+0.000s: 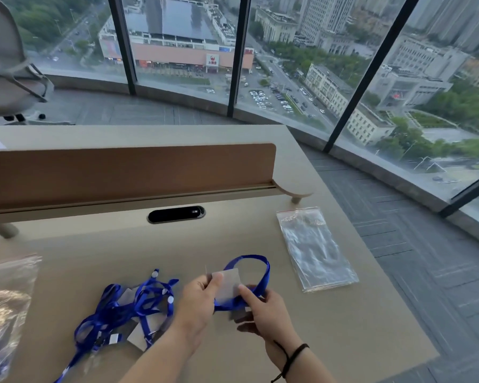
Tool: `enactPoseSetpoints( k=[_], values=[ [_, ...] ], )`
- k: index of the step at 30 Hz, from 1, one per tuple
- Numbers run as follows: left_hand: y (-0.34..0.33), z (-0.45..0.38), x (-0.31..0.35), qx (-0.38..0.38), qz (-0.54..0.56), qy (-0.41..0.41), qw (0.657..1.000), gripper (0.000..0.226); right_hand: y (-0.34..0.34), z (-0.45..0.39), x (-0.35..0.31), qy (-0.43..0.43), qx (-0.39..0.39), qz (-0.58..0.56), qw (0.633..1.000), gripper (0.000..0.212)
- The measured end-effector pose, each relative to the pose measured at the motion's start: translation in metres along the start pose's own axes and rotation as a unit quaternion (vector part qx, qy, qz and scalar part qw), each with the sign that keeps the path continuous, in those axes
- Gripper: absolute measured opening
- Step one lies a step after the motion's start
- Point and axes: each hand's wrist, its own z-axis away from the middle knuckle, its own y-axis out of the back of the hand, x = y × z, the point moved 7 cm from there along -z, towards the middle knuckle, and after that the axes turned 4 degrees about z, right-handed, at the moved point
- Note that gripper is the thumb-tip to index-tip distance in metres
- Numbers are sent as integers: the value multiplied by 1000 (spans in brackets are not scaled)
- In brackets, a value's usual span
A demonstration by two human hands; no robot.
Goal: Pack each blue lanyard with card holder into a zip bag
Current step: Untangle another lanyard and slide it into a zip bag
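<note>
Inspector A: Where is the item being packed?

Inspector B: Above the beige desk (pixel 329 341), held in both hands. The left hand (pixel 197 302) pinches the clear plastic card holder (pixel 228 283) by its left edge; the right hand (pixel 263 310) grips the looped blue ribbon lanyard (pixel 256 268) beneath it.

Inspector A: And the bag?

Inspector B: A flat stack of clear red-striped zip bags (pixel 314 248) lies to the right, apart. A tangled pile of blue lanyards (pixel 122 308) lies to the left.
</note>
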Motion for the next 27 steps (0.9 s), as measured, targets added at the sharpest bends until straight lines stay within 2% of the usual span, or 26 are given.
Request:
enactPoseSetpoints(
  k=[7, 9, 12, 17, 21, 27],
  values=[
    [-39, -17, 6, -24, -1, 19, 1000, 25, 48, -32, -21, 60, 18, -111, 992, 54],
    [-57, -22, 7, -19, -4, 18, 1000, 24, 66, -40, -31, 72, 13, -120, 990, 49],
    [-88, -34, 9, -3, -18, 16, 1000, 22, 91, -54, -44, 74, 3, -99, 992, 17],
    [-140, -61, 10, 15, -36, -7, 999, 26, 128, -86, -46, 34, 1, -83, 996, 27],
    [-172, -86, 11, 49, -37, -25, 998, 34, 157, -113, -48, 17, -15, -92, 996, 28],
    [-203, -126, 5, 120, -23, -38, 992, 30, 184, -159, -52, -2, -56, -89, 994, 26]
  ],
)
